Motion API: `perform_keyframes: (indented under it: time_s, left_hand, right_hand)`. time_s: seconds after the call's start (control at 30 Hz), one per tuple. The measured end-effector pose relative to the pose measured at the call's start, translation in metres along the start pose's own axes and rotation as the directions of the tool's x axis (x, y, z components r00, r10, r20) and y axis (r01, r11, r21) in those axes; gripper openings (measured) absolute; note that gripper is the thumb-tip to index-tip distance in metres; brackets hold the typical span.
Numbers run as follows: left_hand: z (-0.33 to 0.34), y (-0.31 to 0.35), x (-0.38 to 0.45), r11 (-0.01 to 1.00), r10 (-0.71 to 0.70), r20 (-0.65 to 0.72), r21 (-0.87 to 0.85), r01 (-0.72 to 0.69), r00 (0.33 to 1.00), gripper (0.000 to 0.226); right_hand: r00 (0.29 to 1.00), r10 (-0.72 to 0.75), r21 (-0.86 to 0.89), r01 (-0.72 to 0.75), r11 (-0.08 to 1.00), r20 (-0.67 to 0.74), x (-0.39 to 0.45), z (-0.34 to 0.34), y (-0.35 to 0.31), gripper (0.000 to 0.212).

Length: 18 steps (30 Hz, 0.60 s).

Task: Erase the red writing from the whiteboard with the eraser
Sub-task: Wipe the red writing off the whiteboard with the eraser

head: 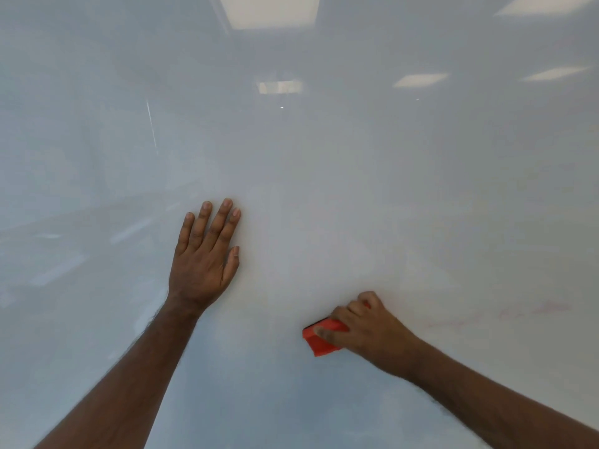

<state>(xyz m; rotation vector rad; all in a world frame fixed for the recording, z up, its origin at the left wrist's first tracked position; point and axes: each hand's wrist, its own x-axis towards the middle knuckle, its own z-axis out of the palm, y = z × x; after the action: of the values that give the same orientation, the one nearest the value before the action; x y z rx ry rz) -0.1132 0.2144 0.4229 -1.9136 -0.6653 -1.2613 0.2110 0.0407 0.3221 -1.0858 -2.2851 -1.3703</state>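
From the head view we see the whiteboard (324,157) filling the frame, glossy with reflected ceiling lights. Our left hand (202,257) lies flat on it, fingers straight and together. Lower right, our right hand (366,325) grips the red eraser (319,340), fingers curled over its top, pressing it to the board. Faint red writing (505,314) remains smeared just right of that hand.

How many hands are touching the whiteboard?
2. The left hand lies flat on the whiteboard near the middle. The right hand, lower right, holds the red eraser against it.
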Motion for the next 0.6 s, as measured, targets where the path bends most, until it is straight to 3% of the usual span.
perform_keyframes:
  time_s: [0.23,0.43,0.6]
  left_hand:
    - [0.001,0.0,0.0,1.0,0.003,0.0,0.002,-0.003,1.0,0.066]
    - [0.0,0.001,-0.001,1.0,-0.005,0.0,0.006,0.005,1.0,0.066]
    - [-0.001,0.006,-0.007,0.999,-0.036,-0.011,-0.004,0.036,0.999,0.065]
  right_hand:
    - [0.964,0.251,0.029,-0.249,0.968,-0.091,0.063,-0.041,0.036,0.05]
    - [0.982,0.175,0.052,-0.172,0.984,-0.074,0.064,-0.016,0.006,0.053]
    - [0.996,0.005,0.054,-0.01,0.998,0.088,-0.001,0.008,-0.008,0.065]
